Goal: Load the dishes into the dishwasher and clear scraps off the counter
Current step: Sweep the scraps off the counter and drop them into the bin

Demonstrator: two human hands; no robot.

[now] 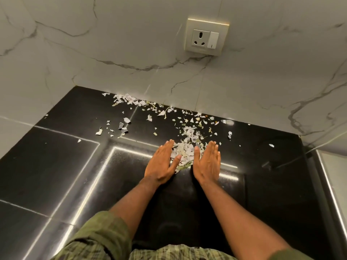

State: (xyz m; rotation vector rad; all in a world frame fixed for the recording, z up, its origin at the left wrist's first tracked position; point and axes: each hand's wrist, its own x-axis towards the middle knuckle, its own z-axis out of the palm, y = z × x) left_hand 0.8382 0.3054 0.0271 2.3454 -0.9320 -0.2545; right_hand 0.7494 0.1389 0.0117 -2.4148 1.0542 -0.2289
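A heap of torn white paper and leaf scraps (185, 152) lies on the glossy black counter (75, 166). My left hand (162, 163) and my right hand (207, 163) rest flat on the counter on either side of the heap, fingers straight, inner edges against it. More scraps (129, 99) are strewn back along the wall, and loose bits (124, 125) lie to the left. No dishes or dishwasher show in view.
A marble-patterned wall (131, 44) rises behind the counter, with a socket and switch plate (205, 37) above the scraps. The counter ends at a step on the right (308, 154). A side wall (22, 91) borders the left.
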